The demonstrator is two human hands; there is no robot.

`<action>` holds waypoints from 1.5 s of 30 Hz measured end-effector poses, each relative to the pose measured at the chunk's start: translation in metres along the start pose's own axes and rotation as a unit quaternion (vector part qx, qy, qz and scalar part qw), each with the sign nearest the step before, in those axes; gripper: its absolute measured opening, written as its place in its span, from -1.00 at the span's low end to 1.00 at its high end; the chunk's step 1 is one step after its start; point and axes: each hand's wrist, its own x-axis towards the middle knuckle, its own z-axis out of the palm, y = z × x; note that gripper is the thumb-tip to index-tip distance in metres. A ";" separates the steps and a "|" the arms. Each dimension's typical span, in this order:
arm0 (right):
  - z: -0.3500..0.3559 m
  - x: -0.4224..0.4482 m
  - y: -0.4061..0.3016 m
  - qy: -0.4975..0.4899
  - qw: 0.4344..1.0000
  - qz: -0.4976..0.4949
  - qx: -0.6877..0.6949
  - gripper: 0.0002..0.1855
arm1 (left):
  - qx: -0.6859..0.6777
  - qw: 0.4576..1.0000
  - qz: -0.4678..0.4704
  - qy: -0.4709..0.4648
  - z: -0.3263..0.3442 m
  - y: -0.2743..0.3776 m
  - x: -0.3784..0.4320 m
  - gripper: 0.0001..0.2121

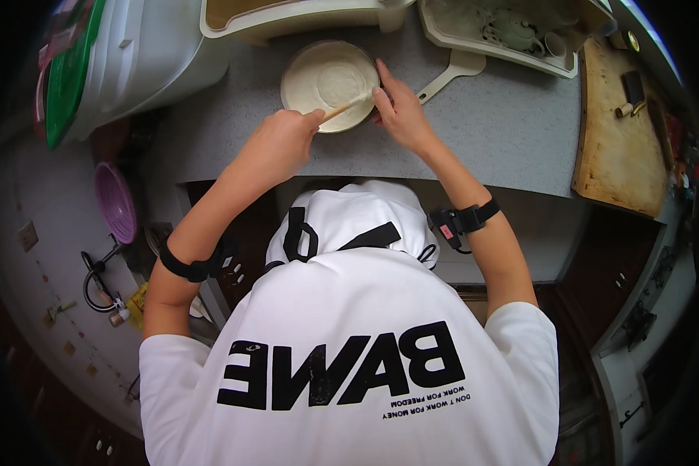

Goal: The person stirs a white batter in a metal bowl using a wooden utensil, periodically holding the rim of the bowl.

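A round bowl with a thin metal-looking rim sits on the grey speckled counter. Pale, floury batter or dough lies in it, with a ring-shaped mark in the middle. My left hand, at the bowl's near left side, grips a slim wooden stick, perhaps chopsticks. The stick slants over the bowl towards its right rim, and its far end is coated in white. My right hand holds the bowl's right side, its thumb close to the coated end. Whether the thumb touches the stick is hard to tell.
A cream flat paddle lies right of the bowl. Behind it stands a plastic bin with a teapot and cup. A wooden board is far right. At left are a white bucket and a purple colander.
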 end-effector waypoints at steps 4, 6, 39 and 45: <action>-0.002 0.001 -0.014 -0.014 0.999 0.038 0.023 -0.40 | 0.060 0.996 -0.066 -0.014 -0.021 -0.026 -0.012 -0.74; -0.002 0.003 -0.017 -0.031 0.997 0.061 0.035 -0.40 | 0.066 0.993 -0.082 0.051 -0.010 -0.019 0.006 -0.74; -0.006 0.006 -0.021 -0.041 0.994 0.088 0.047 -0.40 | 0.185 0.981 -0.033 0.049 -0.012 -0.006 0.017 -0.70; -0.005 0.005 -0.013 -0.037 0.998 0.044 0.017 -0.39 | 0.226 0.961 -0.098 -0.123 -0.039 -0.020 0.006 -0.75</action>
